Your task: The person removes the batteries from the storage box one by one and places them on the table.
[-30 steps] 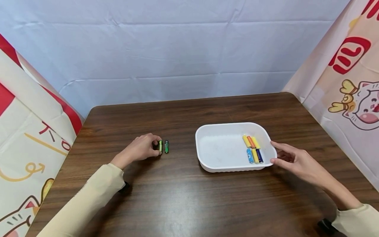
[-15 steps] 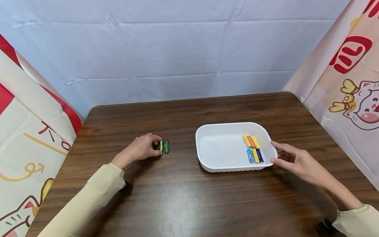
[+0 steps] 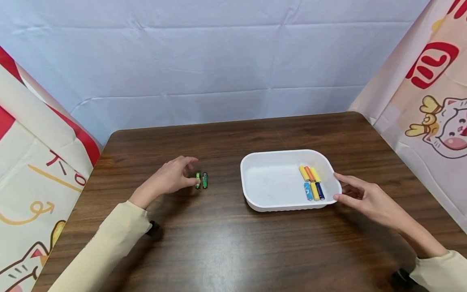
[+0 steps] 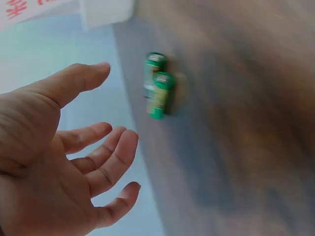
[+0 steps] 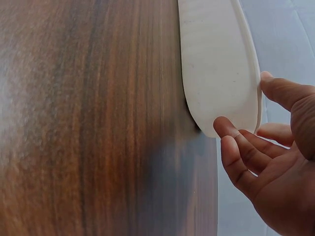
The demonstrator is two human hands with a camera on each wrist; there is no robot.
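Note:
Two green batteries lie side by side on the table in the head view: a light-banded green battery [image 3: 198, 181] on the left and a darker green battery [image 3: 205, 180] on the right. My left hand [image 3: 169, 177] is just left of them, fingers spread and holding nothing; its thumb tip overlaps the left battery there. In the left wrist view the palm [image 4: 49, 196] shows bare, apart from the pair. My right hand [image 3: 372, 200] holds the right end of a white plastic tray [image 3: 251, 202], thumb at the rim and fingers against the outer wall [image 5: 219, 59].
Inside the tray's right part lie several batteries in two rows: yellow, orange, a blue battery [image 3: 308, 191] and a navy battery [image 3: 320, 191]. The brown wood table [image 3: 219, 243] ends at a pale cloth backdrop [image 3: 219, 61], with printed cloths at both sides.
My left hand has let go of the left green battery, which now lies beside the other one; its fingers have opened and drawn back slightly left. The right hand and tray stay put.

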